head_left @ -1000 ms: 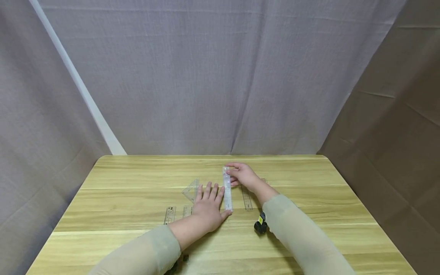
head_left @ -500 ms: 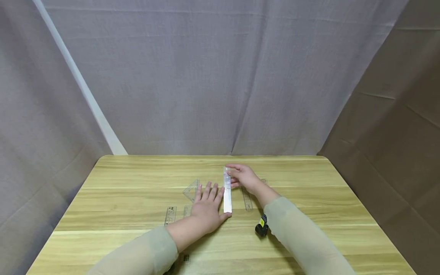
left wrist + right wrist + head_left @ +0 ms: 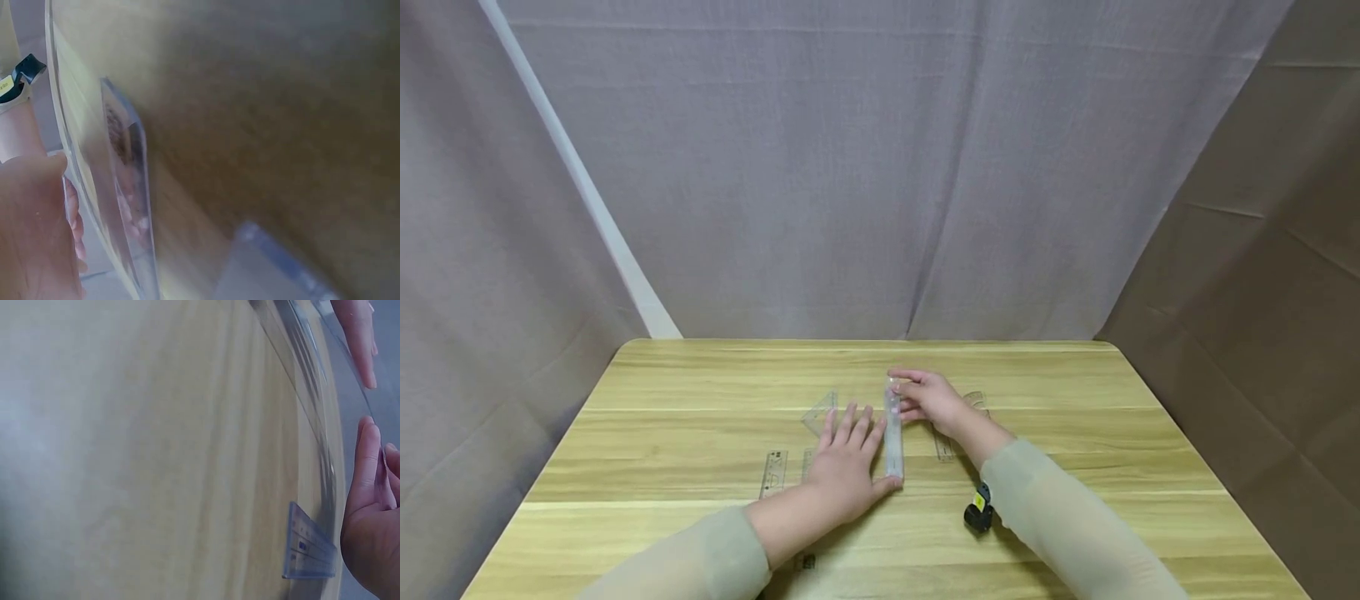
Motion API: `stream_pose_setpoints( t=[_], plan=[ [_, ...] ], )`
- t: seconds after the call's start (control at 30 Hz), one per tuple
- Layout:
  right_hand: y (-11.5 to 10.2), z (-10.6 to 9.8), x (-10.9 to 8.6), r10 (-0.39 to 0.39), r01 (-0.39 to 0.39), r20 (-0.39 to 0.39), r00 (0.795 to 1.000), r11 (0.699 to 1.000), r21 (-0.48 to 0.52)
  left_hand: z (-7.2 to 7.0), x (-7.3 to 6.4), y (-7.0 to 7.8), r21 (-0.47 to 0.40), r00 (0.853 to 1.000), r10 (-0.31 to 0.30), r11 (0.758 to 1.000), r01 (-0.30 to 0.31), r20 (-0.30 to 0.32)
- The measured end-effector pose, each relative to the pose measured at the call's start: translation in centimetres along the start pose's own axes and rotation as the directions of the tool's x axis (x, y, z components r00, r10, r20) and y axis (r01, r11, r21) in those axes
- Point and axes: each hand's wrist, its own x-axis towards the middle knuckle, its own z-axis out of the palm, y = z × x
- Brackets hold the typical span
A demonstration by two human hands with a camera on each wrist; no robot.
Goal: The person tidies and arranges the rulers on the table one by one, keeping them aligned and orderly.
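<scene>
With my right hand (image 3: pixel 934 400) I pinch the far end of a clear ruler (image 3: pixel 892 446) standing between my hands, while my left hand (image 3: pixel 841 477) has its fingers spread straight, thumb at the ruler's near end, a clear set square (image 3: pixel 817 411) just left of its fingertips.

- In the head view, your left forearm (image 3: pixel 790 518) partly hides the patterned ruler (image 3: pixel 773 471) at seven o'clock.
- The clear ruler (image 3: pixel 892 442) your right hand (image 3: pixel 932 398) holds: markings too small.
</scene>
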Motion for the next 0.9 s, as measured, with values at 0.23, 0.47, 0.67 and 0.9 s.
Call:
stream_pose_setpoints(
  t=[0.23, 0.47, 0.67, 0.9],
  plan=[
    [0.3, 1.0, -0.5, 0.022, -0.022, 0.015, 1.000, 0.999, 0.023, -0.4, -1.4, -0.2, -0.008, 1.000, 0.003, 1.000, -0.003, -0.005],
    [0.3, 2.1, -1.2, 0.022, -0.023, 0.040, 0.999, 1.000, 0.015, -0.5, -2.8, -0.5, -0.051, 1.000, 0.009, 0.999, -0.010, -0.024],
    [0.3, 2.9, -2.1, 0.034, -0.035, 0.053, 0.998, 0.999, 0.016, -0.5, -3.9, -0.7, -0.076, 0.999, 0.015, 0.997, -0.018, -0.039],
    [0.9, 3.7, -3.0, 0.046, -0.048, 0.069, 0.997, 0.999, 0.023, -0.5, -5.3, -0.8, -0.105, 0.999, 0.011, 0.994, -0.016, -0.050]
  ],
)
